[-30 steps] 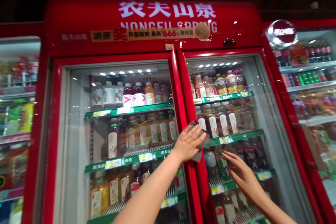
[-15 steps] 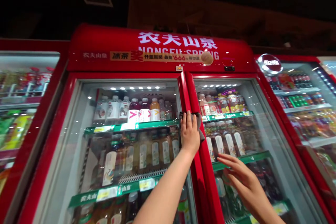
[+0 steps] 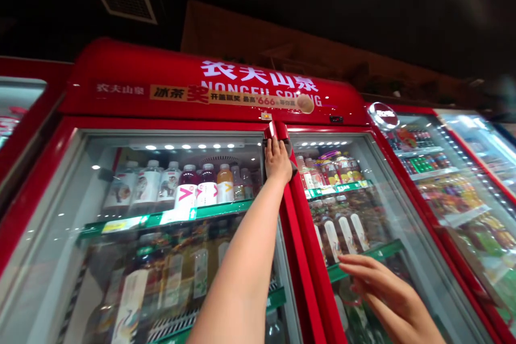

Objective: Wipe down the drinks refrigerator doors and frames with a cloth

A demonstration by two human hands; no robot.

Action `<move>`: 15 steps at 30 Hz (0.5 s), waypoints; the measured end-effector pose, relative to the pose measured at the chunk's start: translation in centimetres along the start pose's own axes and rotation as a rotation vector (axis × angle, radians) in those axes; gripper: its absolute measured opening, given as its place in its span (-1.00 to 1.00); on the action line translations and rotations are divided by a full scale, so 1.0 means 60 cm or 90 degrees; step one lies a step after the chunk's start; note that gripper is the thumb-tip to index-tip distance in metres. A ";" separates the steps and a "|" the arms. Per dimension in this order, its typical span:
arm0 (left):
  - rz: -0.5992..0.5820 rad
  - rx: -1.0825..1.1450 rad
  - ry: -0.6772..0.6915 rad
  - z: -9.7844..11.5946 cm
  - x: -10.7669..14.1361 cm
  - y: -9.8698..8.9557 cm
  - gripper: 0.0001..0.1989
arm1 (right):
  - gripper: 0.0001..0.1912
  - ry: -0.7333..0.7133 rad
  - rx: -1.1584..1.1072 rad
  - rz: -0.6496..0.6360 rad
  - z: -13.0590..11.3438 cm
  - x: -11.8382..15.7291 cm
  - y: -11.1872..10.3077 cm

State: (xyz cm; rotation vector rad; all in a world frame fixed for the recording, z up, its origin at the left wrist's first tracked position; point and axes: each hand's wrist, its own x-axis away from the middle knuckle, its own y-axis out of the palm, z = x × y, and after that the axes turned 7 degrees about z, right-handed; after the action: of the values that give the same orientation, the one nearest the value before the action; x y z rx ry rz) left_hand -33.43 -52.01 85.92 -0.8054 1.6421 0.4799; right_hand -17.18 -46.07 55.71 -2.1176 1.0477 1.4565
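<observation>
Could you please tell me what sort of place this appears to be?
It looks like a convenience store or small shop's drinks area: a red Nongfu Spring glass-door refrigerator holds bottled drinks on green price-tagged shelves, with another stocked display cooler beside it.

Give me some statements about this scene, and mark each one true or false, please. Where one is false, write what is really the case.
The left hand presses a grey cloth on the red frame between the doors. True.

The right hand grips a bottle. False: it is spread open, holding nothing visible, in front of the right glass door.

The drinks cooler has both doors wide open. False: they look shut.

Its red top panel shows NONGFU SPRING. True.
</observation>
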 end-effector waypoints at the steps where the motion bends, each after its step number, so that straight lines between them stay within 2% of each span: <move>1: 0.003 0.005 -0.001 -0.005 -0.011 0.000 -0.36 | -0.70 -0.012 0.002 -0.010 0.001 0.001 0.000; 5: -0.001 0.012 0.014 -0.042 -0.027 -0.007 -0.33 | -0.72 -0.058 0.002 -0.014 -0.004 -0.015 0.003; 10: -0.005 -0.034 0.043 -0.096 0.001 -0.031 -0.42 | -0.75 -0.106 -0.006 -0.007 -0.015 -0.064 0.006; 13: 0.033 -0.056 0.035 -0.096 0.021 -0.034 -0.51 | -0.74 -0.123 -0.034 0.000 -0.016 -0.102 0.009; 15: 0.088 0.039 0.005 -0.083 0.026 -0.026 -0.54 | -0.73 -0.147 -0.057 -0.010 -0.016 -0.124 0.009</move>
State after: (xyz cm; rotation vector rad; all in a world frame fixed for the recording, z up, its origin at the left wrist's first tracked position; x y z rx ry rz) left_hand -35.79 -56.93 85.76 -0.6525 1.7193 0.5199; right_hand -18.41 -44.29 62.92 -1.9530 0.8928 1.7206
